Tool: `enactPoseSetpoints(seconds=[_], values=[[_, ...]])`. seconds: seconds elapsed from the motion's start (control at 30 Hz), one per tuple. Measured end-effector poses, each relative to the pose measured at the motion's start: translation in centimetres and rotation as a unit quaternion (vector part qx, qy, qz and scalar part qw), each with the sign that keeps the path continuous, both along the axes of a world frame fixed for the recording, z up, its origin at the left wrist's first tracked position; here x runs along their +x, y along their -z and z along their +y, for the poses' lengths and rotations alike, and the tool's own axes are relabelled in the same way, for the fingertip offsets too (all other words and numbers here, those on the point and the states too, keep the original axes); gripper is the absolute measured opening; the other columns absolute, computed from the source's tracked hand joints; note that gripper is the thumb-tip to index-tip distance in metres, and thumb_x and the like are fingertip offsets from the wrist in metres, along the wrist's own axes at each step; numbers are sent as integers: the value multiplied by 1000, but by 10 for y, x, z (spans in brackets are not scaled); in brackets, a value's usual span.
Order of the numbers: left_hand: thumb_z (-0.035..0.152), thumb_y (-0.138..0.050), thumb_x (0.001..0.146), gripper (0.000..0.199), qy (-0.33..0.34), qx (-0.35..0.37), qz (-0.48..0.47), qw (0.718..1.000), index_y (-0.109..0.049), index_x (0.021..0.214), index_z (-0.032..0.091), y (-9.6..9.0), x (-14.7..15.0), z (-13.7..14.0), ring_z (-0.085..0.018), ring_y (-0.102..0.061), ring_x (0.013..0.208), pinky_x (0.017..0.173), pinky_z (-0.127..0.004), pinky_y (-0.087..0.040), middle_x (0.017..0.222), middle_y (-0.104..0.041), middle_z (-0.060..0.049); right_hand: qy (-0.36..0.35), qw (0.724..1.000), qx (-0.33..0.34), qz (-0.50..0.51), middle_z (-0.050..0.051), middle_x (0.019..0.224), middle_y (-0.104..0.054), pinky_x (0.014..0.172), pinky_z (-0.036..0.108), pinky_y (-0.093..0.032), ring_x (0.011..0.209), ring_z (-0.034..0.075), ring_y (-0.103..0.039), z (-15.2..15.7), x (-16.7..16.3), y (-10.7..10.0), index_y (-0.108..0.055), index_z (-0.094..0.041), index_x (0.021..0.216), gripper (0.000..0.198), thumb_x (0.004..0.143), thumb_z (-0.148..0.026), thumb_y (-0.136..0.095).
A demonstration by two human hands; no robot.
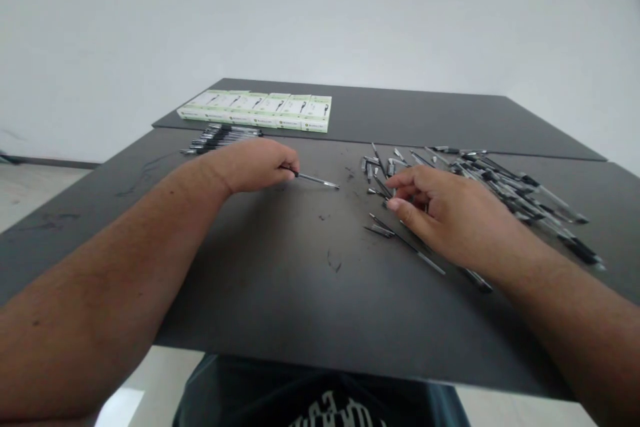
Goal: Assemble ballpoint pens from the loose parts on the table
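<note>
My left hand (265,163) is closed around a pen (317,180) with a clear barrel, its free end pointing right above the dark table. Just behind that hand lies a row of pens (220,137) with dark grips, partly covered by it. On the right, my right hand (440,207) hovers low over loose pen parts, thumb and forefinger slightly apart. Small pen caps (371,163) and thin refills lie by its fingertips. One refill (415,250) rests in front of the hand, beside a small cap (381,231).
A row of white and green boxes (290,110) stands at the back left. Beyond my right hand, a pile of clear pens (525,193) spreads across the table (280,293). Dark ink marks (334,261) stain the surface. A seam crosses the table behind the pens.
</note>
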State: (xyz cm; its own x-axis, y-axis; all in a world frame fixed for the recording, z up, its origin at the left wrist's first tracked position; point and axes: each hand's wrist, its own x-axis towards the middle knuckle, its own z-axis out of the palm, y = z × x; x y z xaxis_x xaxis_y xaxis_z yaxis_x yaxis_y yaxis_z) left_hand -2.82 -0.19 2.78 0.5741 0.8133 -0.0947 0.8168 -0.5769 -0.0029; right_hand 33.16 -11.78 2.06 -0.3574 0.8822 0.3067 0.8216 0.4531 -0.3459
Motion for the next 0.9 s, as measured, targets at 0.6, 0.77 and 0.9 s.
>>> enactPoseSetpoints(seconds=[0.6, 0.77, 0.9], values=[[53, -80, 109, 37, -342, -31, 149, 927, -82, 117, 17, 7, -128, 45, -28, -78, 106, 101, -49, -65, 118, -84, -11, -63, 997, 19, -36, 9, 105, -90, 88, 45, -68, 83, 28, -83, -1, 4, 8, -84, -20, 133, 34, 109, -37, -65], [43, -79, 100, 24, -357, -34, 126, 925, -83, 98, 19, 5, -120, 43, -28, -79, 97, 92, -39, -58, 90, -83, -7, -68, 997, 15, -44, 9, 104, -89, 87, 45, -67, 82, 27, -83, -3, 5, 7, -83, -20, 133, 34, 110, -37, -64], [43, -72, 99, 25, -351, -21, 99, 931, -82, 93, 21, 1, -113, 38, -24, -71, 85, 85, -38, -52, 78, -76, -4, -64, 997, 9, -44, 7, 102, -89, 86, 43, -66, 81, 27, -83, -3, 3, 6, -83, -22, 134, 34, 110, -38, -65]])
